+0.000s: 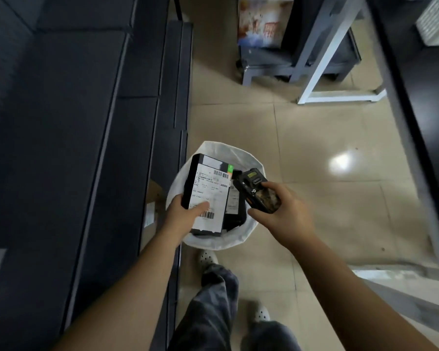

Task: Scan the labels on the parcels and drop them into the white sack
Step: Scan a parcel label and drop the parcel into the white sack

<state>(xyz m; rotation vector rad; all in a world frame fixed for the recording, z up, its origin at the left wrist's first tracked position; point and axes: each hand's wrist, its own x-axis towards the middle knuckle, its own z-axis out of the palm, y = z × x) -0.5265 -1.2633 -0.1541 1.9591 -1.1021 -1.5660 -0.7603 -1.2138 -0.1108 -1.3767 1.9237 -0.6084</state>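
From my feed both forearms reach forward and down, meeting over the white sack (241, 158), which stands open on the tiled floor (314, 173) right beside the dark bench (61, 122).

The left hand (185, 214) is holding a black parcel (208, 193) by its lower left edge, thumb laid across the white shipping label (209, 198) and the rest of the fingers tucked under, out of my sight. The parcel sits tilted, label up, directly above the sack's mouth, so it's held over the sack and not dropped in.

The right hand (276, 211) is wrapped around the handheld scanner (257, 193), index finger stretched along its top, thumb coming up under the near end. The wrist is bent inward, and the scanner's head points toward the parcel's label and sits just beside the parcel's right edge.

Down inside the sack I can see another dark parcel (235, 214) with a label on it, partly hidden under the held one.

On the floor left of the sack is a cardboard box (151, 198), squeezed against the bench. My view also catches grey trousers (213, 300) and white clogs (207, 258).
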